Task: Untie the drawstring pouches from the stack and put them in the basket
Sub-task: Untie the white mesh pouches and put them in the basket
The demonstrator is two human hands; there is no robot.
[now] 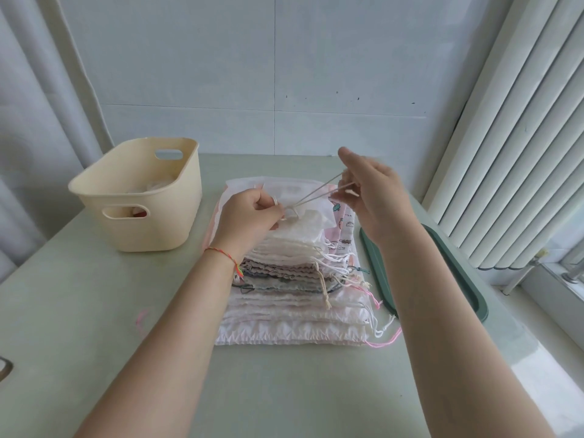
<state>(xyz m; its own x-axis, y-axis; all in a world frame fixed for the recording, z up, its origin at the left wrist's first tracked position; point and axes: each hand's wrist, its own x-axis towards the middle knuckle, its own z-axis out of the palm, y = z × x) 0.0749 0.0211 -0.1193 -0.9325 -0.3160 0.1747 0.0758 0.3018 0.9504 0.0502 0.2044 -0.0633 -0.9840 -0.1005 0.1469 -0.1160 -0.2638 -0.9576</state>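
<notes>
A pale green surface (94,295) runs to a light wall, with vertical blinds (505,137) on the right. At far left stands the cream basket (177,216), some pouches already inside. Just right of it the left hand (249,216) pinches the gathered neck of the top pouch (303,222) on the stack (294,295) at centre. The cord (319,189) stretches taut to the right hand (369,194), whose fingers pinch its ends. The pouches look light, thin and limp; the knot probably frees best by holding the neck and drawing the cord outward.
</notes>
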